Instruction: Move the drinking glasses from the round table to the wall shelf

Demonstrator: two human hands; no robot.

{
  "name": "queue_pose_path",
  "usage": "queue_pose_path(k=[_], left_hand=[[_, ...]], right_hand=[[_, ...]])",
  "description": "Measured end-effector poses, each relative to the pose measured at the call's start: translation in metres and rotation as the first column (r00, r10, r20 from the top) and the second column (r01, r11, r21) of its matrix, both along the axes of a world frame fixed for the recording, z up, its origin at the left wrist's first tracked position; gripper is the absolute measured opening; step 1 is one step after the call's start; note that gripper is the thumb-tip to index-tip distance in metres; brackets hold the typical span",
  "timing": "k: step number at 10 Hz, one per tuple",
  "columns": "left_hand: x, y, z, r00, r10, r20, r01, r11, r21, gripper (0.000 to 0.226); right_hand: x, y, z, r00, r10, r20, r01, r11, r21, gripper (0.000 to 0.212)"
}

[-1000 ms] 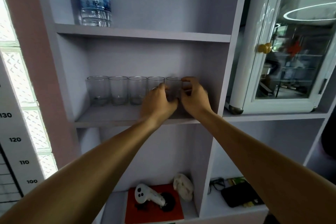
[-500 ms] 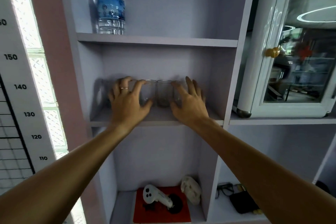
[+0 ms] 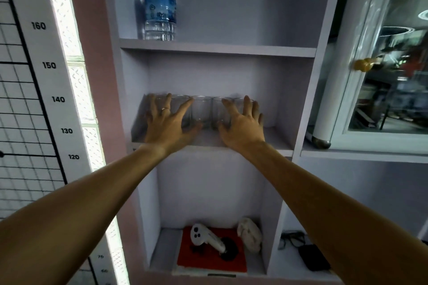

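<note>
Both hands are up at the middle wall shelf point(image 3: 273, 143), fingers spread wide, not gripping anything. The left hand point(image 3: 170, 124) is splayed in front of the left end of the row of drinking glasses point(image 3: 201, 111); the right hand point(image 3: 240, 122) is the same at the right end. Whether the fingertips actually touch glass, can't tell — they overlap the tumblers from this angle. The glasses stand upright in a tight line toward the back of the shelf, approx. side by side; two show clearly between the hands, the others are partly hidden behind the fingers. They all look empty.

Risks, as I judge it: open fingers this close to clear, thin-walled glass could clip a rim on the way out and tip one into its neighbour, and with them packed so near each other, one knock could carry down the row. A glass nudged fwd could also go off the shelf edge onto the stuff below.

Other compartments: the top one has a water bottle point(image 3: 159, 4), blue label, w/ water showing in it. The bottom one holds a white VR controller point(image 3: 206, 238) on a red pad point(image 3: 210, 259) and a crumpled pale object point(image 3: 250, 233) just beside it. Lower right bay has a black device point(image 3: 312, 259) & cables. A glass-door cabinet point(image 3: 382, 76) sits to the right, door shut.
</note>
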State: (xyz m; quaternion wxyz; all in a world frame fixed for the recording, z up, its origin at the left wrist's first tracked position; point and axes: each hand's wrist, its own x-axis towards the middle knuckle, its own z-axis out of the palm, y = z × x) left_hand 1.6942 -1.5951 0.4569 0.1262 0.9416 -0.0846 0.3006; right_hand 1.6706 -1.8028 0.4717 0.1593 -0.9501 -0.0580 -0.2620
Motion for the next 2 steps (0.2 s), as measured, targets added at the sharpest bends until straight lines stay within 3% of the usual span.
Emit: queue_pose_path(k=[2], left_hand=[[-0.0204, 0.0110, 0.0002, 0.996, -0.059, 0.069, 0.061, 0.998, -0.025, 0.069]], right_hand=[[-0.0188, -0.0036, -0.0038, 0.996, 0.065, 0.060, -0.072, 0.991, 0.117, 0.066]])
